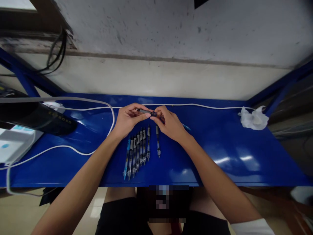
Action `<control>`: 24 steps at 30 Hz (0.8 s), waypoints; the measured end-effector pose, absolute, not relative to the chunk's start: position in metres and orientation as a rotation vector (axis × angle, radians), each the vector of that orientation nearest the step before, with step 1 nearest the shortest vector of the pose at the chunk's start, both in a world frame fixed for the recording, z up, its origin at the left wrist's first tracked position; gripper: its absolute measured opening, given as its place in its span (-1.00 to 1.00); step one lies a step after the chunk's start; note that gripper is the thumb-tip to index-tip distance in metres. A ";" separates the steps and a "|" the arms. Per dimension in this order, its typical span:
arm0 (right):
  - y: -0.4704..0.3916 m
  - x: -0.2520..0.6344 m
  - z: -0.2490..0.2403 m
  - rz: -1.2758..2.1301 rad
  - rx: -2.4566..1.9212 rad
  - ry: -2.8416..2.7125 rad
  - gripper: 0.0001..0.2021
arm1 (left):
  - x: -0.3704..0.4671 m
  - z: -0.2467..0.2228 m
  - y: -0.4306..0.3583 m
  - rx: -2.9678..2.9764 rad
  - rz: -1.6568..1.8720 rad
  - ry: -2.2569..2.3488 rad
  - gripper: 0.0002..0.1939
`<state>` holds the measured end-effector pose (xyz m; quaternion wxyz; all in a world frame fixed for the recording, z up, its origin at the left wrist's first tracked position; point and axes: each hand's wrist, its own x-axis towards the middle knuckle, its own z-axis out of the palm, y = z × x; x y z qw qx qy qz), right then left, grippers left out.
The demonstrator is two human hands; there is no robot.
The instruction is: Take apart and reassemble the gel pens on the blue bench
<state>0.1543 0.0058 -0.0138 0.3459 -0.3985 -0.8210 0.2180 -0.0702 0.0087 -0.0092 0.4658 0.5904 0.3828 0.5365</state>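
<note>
Between my two hands, over the back half of the blue table, a dark pen (144, 112) with a grey part is held roughly level. My left hand (128, 120) pinches its left end. Fingers of my right hand (168, 122) close around its other end and hide part of it. Just below the hands lies a row of several pens (137, 148) side by side, most with grey and black grips, the leftmost one light blue. One separate pen (158, 142) rests right of the row. Beyond my right hand, a light blue pen-like item (186, 127) is partly covered.
A white cable (195, 105) runs along the back of the blue table (220, 143), and more cable loops at the left. A black cylinder (49, 117) and a white power strip (14, 143) stand left. Crumpled white plastic (254, 118) lies at the right.
</note>
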 end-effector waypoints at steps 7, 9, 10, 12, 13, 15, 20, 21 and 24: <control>0.006 0.154 -0.015 0.534 -1.049 -2.140 -0.82 | -0.072 -0.010 0.009 1.473 1.316 0.922 -0.68; 0.006 0.154 -0.015 0.550 -1.042 -2.128 -0.82 | -0.072 -0.010 0.009 1.478 1.315 0.928 -0.67; 0.007 0.154 -0.016 0.540 -1.041 -2.135 -0.82 | -0.072 -0.011 0.009 1.482 1.314 0.932 -0.67; 0.006 0.154 -0.015 0.502 -1.045 -2.165 -0.80 | -0.072 -0.011 0.009 1.487 1.314 0.939 -0.67; 0.006 0.154 -0.015 0.490 -1.047 -2.175 -0.77 | -0.071 -0.011 0.009 1.489 1.318 0.939 -0.67; 0.005 0.153 -0.014 0.501 -1.052 -2.165 -0.79 | -0.071 -0.010 0.009 1.495 1.325 0.939 -0.66; 0.004 0.153 -0.012 0.518 -1.054 -2.174 -0.83 | -0.071 -0.010 0.008 1.507 1.318 0.944 -0.64; 0.004 0.153 -0.012 0.508 -1.053 -2.184 -0.81 | -0.071 -0.010 0.008 1.506 1.323 0.938 -0.64; 0.005 0.153 -0.012 0.520 -1.052 -2.162 -0.83 | -0.070 -0.009 0.008 1.507 1.332 0.945 -0.64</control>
